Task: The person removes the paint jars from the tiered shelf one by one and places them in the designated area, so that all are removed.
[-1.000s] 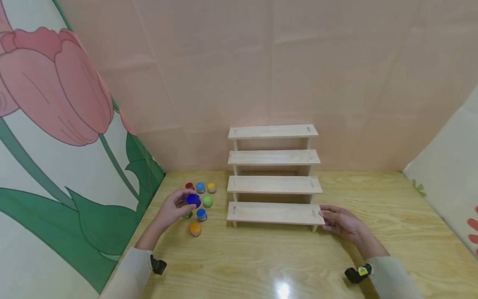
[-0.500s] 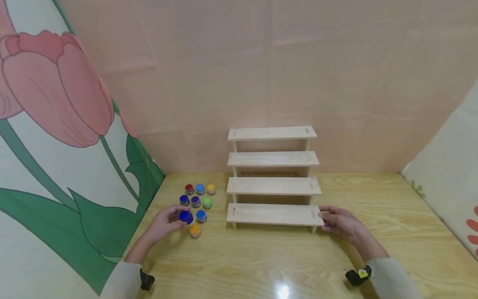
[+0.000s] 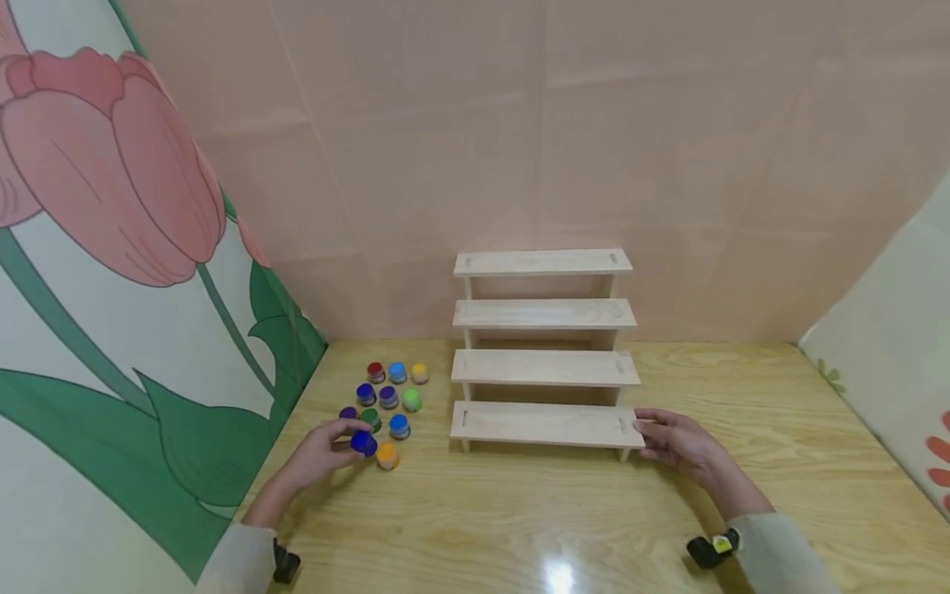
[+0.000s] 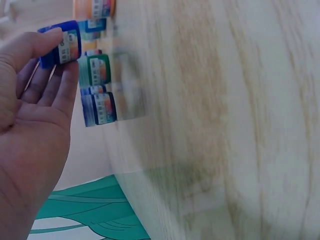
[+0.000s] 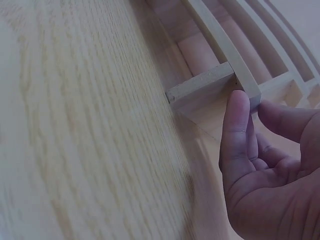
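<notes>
My left hand (image 3: pixel 321 452) pinches a small blue paint jar (image 3: pixel 364 444) between thumb and fingers, just left of the orange jar (image 3: pixel 387 455) at the front of a group of jars. In the left wrist view the held blue jar (image 4: pixel 62 44) is tilted, its label showing, and sits higher than the green jar (image 4: pixel 96 70). A four-step wooden display rack (image 3: pixel 545 424) stands in the middle of the table. My right hand (image 3: pixel 683 441) grips the right end of its lowest shelf. The right wrist view has thumb and fingertips at that shelf's corner (image 5: pixel 245 82).
Red (image 3: pixel 376 373), light blue (image 3: pixel 397 373) and yellow (image 3: pixel 420 374) lidded jars form the back row. Purple (image 3: pixel 388 397), light green (image 3: pixel 411 401) and other blue jars stand before them. A pink cloth wall (image 3: pixel 668 206) rises behind the rack; a tulip-printed panel (image 3: pixel 134 190) borders the left.
My left hand has carried the blue jar toward me and slightly left, from the middle of the group to beside the orange jar. The right hand keeps its place on the rack.
</notes>
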`<state>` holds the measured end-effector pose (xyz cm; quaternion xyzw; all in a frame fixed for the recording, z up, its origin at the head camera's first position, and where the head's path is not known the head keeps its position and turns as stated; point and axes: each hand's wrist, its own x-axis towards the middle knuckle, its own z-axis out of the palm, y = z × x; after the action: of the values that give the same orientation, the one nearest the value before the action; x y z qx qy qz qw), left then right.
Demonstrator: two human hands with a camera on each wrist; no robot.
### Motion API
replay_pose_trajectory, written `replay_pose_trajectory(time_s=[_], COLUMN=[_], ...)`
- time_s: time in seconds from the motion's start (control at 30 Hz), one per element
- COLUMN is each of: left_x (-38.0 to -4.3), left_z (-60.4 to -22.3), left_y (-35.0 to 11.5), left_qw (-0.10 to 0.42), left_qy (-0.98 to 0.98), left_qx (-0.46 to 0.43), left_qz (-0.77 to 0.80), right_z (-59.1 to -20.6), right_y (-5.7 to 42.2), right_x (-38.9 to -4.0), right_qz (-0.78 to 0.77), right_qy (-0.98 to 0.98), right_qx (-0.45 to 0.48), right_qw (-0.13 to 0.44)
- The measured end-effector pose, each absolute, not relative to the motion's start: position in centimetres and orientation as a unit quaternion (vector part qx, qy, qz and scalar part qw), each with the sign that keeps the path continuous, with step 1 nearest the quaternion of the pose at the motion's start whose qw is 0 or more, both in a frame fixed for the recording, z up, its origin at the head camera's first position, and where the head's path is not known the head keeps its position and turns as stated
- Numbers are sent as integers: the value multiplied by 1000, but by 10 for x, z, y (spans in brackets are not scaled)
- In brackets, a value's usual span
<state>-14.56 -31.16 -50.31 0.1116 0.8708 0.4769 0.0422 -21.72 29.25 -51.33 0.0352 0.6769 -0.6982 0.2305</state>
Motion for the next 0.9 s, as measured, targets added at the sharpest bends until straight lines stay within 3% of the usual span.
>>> replay_pose_trajectory(time_s=[0.9], left_x=[-143], left_z=[-518], left_y=[-317], left_qw=[29], left_qy=[898], left_qx=[23], left_qz=[439], right_z=[-515], right_y=[293], right_x=[-215], right_qz=[-705], right_qy=[672], right_qx=[22], right_qw=[226])
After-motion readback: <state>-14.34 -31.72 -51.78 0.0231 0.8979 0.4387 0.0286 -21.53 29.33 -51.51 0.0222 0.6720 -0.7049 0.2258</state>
